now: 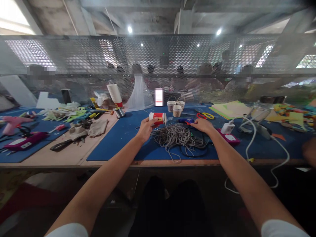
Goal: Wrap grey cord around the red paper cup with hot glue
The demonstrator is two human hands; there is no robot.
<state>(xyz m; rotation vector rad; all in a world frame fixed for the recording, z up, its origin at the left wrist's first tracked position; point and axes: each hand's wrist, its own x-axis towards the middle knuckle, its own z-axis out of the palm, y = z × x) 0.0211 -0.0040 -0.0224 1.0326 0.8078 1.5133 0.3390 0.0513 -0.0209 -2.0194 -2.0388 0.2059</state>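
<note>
My left hand (146, 129) is closed around a red and white paper cup (158, 118), which lies on its side in the air with its end toward the right. A strand of grey cord hangs by that end of the cup. Below it, a tangled heap of grey cord (179, 136) is spread on the blue mat. To the right, my right hand (202, 125) has its fingers closed on the end of a blue and red glue gun (185, 121) behind the cord; its grip is partly hidden.
Behind the cord stand small cups with handles (177, 110), and red and yellow scissors (205, 115). A purple power strip (228, 137) with white cables is at right. Stacked paper cups (114, 93), gloves (98, 127) and a pink glue gun (16, 125) are at left. A perforated metal screen (86, 59) rises behind.
</note>
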